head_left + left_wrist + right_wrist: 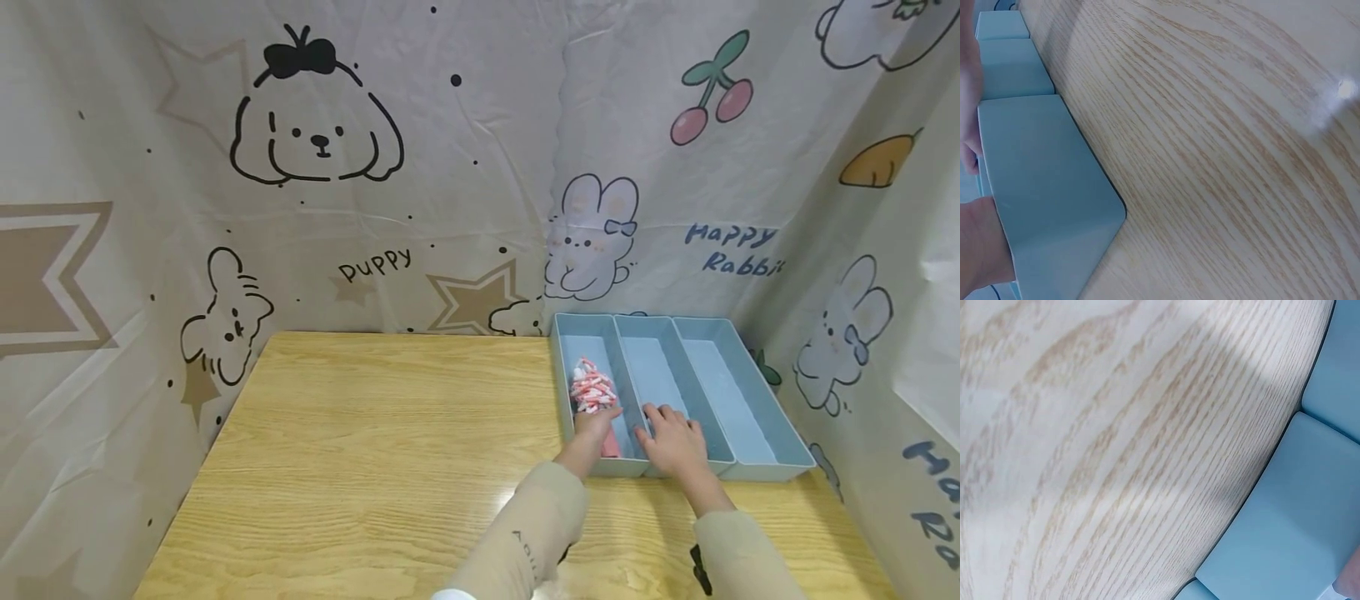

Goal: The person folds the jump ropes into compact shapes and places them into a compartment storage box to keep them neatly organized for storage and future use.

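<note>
A bundle of small red-and-white pieces (592, 386) lies in the left compartment of a light blue three-compartment tray (772, 471). My left hand (594, 432) reaches over the tray's front wall into that compartment, right at the near end of the bundle. Its fingers are mostly hidden, so I cannot tell whether they grip anything. Beside it shows a flat pink piece (611, 444). Over the middle compartment, my right hand (677, 443) is lowered with fingers spread and slightly bent, its thumb near the left divider. In the left wrist view, part of the left hand (982, 244) crosses the tray wall.
The tray stands at the right rear of a wooden table (360, 450), close to a patterned cloth backdrop (465, 183). Its right compartment (731, 392) shows bare blue floor. Cloth also hangs along the left and right sides.
</note>
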{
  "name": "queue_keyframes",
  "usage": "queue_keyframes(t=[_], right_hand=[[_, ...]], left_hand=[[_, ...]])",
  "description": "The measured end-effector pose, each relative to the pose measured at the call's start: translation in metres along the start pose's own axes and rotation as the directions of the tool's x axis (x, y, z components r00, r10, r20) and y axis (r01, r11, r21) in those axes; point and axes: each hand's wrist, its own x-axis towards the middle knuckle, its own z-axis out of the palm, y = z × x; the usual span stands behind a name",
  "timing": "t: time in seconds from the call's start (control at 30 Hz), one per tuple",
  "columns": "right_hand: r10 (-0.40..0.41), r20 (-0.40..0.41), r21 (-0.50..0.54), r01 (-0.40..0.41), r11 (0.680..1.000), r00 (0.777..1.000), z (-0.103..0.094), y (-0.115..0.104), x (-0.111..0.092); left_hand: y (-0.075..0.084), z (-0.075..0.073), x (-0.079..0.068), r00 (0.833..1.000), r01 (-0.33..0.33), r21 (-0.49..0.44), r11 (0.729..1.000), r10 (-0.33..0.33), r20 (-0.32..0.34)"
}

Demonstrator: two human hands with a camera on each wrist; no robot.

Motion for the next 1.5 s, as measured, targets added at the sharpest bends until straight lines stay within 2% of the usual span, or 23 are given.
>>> queue_keyframes(t=[0.07, 0.1, 0.27, 0.33, 0.43, 0.57, 0.67, 0.83, 1.07, 1.2, 1.33, 1.43, 1.5], right_hand=[[-0.001, 0.0, -0.001, 0.001, 1.0, 1.0, 0.0, 0.0, 0.0], [0.0, 0.001, 0.0, 0.0, 1.0, 1.0, 0.001, -0.001, 0.0], [0.002, -0.002, 0.003, -0.002, 1.0, 1.0, -0.001, -0.003, 0.0], [0.002, -0.002, 0.0, -0.002, 1.0, 1.0, -0.002, -0.004, 0.0], [-0.001, 0.001, -0.004, 0.001, 1.0, 1.0, -0.003, -0.003, 0.0], [-0.007, 0.0, -0.004, 0.007, 1.0, 1.0, -0.003, -0.003, 0.001], [-0.007, 0.002, -0.006, 0.007, 1.0, 1.0, -0.003, -0.003, 0.001], [-0.007, -0.002, -0.012, 0.007, 1.0, 1.0, -0.001, -0.002, 0.002], [0.0, 0.0, -0.028, 0.0, 1.0, 1.0, -0.002, -0.004, 0.001], [0.004, 0.012, -0.041, -0.003, 0.999, 1.0, -0.005, -0.006, 0.0], [0.004, 0.028, -0.044, -0.003, 0.999, 1.0, -0.008, -0.008, -0.001], [0.004, 0.03, -0.046, -0.003, 0.999, 1.0, -0.009, -0.009, -0.002], [0.0, 0.026, -0.047, 0.001, 0.999, 1.0, -0.01, -0.009, -0.002]], left_hand=[[0.018, -0.011, -0.018, 1.0, 0.001, 0.005, 1.0, -0.001, 0.008], [0.027, -0.017, -0.027, 1.0, -0.021, 0.01, 1.0, 0.021, 0.011], [0.104, -0.061, -0.107, 1.0, 0.006, 0.026, 1.0, -0.006, 0.025], [0.127, -0.073, -0.132, 0.999, 0.035, 0.035, 0.999, -0.036, 0.018], [0.143, -0.081, -0.15, 0.999, 0.035, 0.064, 0.997, -0.034, -0.009], [0.148, -0.082, -0.156, 0.999, 0.026, 0.106, 0.994, -0.021, -0.044], [0.148, -0.083, -0.159, 0.999, -0.018, 0.133, 0.991, 0.023, -0.041], [0.148, -0.088, -0.168, 0.994, -0.111, 0.211, 0.971, 0.109, 0.021], [0.149, -0.094, -0.171, 0.975, -0.215, 0.332, 0.919, 0.187, 0.117], [0.149, -0.099, -0.171, 0.947, -0.315, 0.376, 0.871, 0.263, 0.183], [0.149, -0.108, -0.169, 0.91, -0.412, 0.425, 0.806, 0.336, 0.244], [0.148, -0.117, -0.167, 0.875, -0.483, 0.46, 0.745, 0.39, 0.288], [0.148, -0.126, -0.166, 0.849, -0.528, 0.497, 0.688, 0.418, 0.324]])
